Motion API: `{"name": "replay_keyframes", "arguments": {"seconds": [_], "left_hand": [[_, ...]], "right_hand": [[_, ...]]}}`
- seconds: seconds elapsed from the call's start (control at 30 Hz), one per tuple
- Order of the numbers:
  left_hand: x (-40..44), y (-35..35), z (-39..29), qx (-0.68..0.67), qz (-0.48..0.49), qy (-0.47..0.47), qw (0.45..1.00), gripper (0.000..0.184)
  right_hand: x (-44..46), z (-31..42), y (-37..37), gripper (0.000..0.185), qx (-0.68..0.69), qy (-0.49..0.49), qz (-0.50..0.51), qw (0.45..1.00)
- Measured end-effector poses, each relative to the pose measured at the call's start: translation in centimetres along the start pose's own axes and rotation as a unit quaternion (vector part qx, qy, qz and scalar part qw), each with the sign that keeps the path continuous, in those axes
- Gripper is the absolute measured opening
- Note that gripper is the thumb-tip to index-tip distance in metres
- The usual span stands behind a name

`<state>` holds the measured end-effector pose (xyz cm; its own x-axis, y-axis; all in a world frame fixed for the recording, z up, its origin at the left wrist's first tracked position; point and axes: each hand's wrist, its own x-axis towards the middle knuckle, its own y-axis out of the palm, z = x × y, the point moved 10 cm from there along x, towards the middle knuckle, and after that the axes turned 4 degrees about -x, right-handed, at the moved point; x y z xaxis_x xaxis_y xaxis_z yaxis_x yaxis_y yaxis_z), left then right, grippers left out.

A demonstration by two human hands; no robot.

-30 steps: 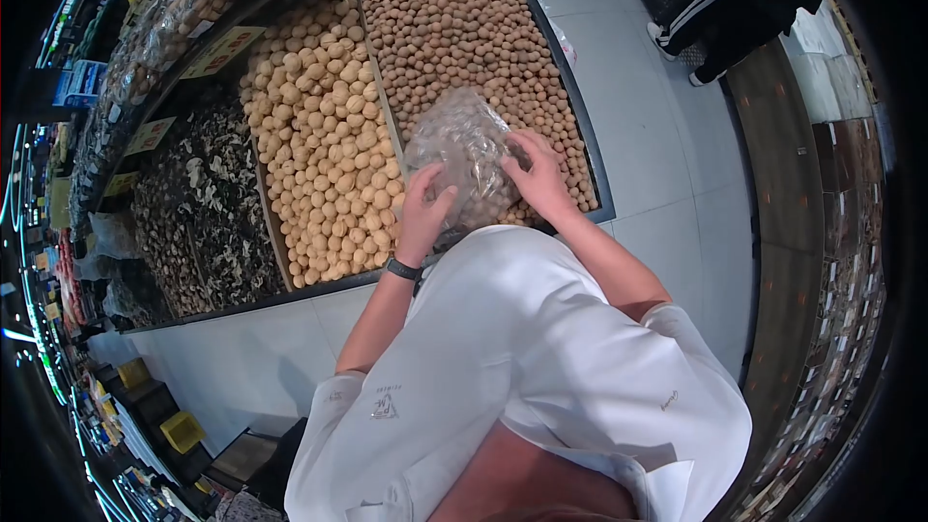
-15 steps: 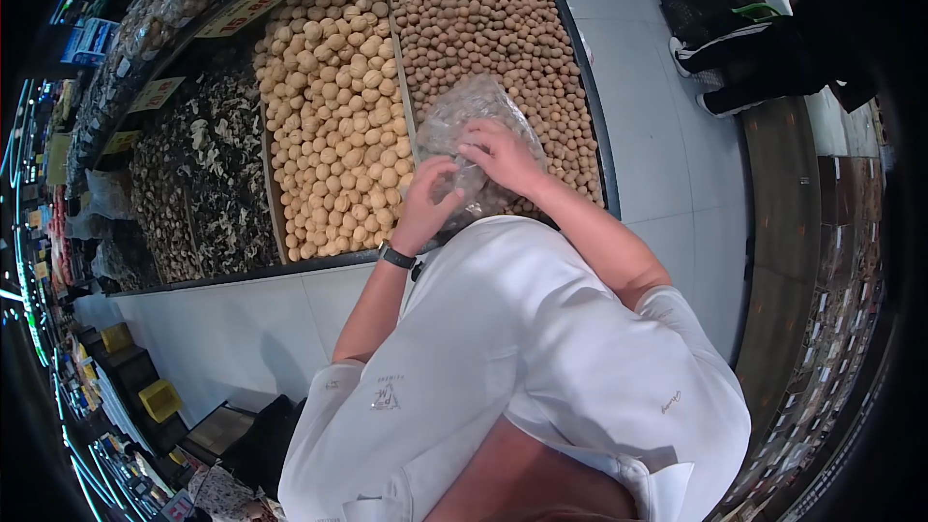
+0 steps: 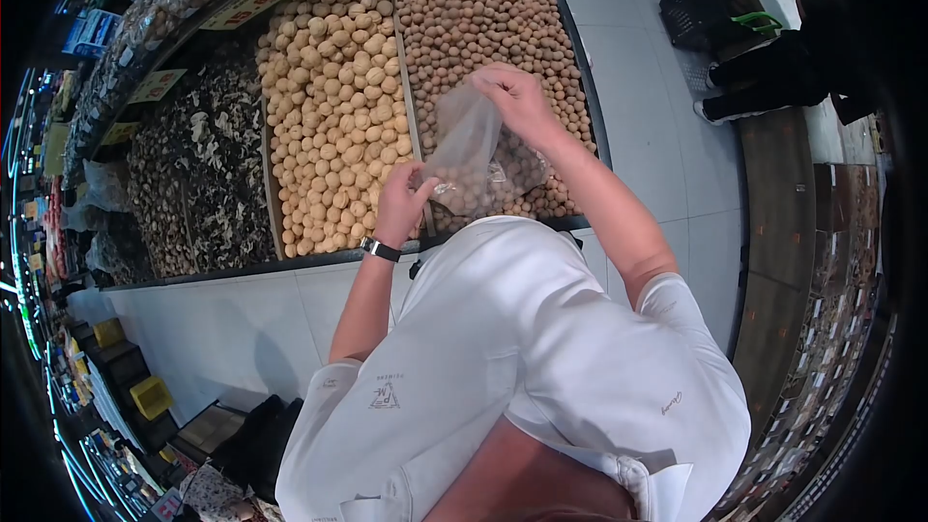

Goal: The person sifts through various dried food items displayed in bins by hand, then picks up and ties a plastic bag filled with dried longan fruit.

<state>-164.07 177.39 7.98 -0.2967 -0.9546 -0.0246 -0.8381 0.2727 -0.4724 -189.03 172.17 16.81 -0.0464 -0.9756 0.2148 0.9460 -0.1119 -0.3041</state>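
Observation:
A thin clear plastic bag (image 3: 466,140) is stretched between my two hands over the bin of small brown round dried fruits, which look like longans (image 3: 483,0). My right hand (image 3: 522,106) pinches its upper edge between thumb and fingers and holds it raised. Lower and to the left, my left hand (image 3: 399,203) has its thumb and fingers closed at the bag's left edge, with a watch on the wrist. Brown fruits show through the film; whether any lie inside the bag I cannot tell.
Left of the longans is a bin of pale walnuts (image 3: 338,106), then dark dried fungus (image 3: 227,155). Price signs (image 3: 246,6) stand along the back. Across the aisle a person in dark trousers (image 3: 764,72) stands by a black basket (image 3: 698,10).
My right hand has risen and moved right, drawing the crumpled bag out into a longer, stretched shape. My left hand has shifted left and slightly down.

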Motion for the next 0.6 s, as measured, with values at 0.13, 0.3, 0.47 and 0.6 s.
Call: {"name": "replay_keyframes", "arguments": {"seconds": [0.13, 0.3, 0.47, 0.6], "left_hand": [[0.8, -0.1, 2.3, -0.040, 0.006, 0.006, 0.999, 0.029], [1.7, -0.5, 2.1, -0.110, 0.000, -0.005, 0.994, 0.022], [1.9, -0.9, -1.0, -0.104, 0.029, 0.006, 0.994, 0.017], [1.5, -2.2, -4.7, -0.134, 0.027, -0.033, 0.990, 0.015]], "right_hand": [[1.6, 1.8, -0.1, 0.024, -0.020, -0.030, 0.013, 0.999], [3.4, 2.1, -0.2, 0.025, -0.011, -0.028, 0.000, 1.000], [4.5, 1.6, -0.9, 0.027, 0.012, -0.006, -0.011, 1.000], [5.5, 0.2, -2.3, 0.030, 0.000, -0.014, -0.032, 0.999]]}}
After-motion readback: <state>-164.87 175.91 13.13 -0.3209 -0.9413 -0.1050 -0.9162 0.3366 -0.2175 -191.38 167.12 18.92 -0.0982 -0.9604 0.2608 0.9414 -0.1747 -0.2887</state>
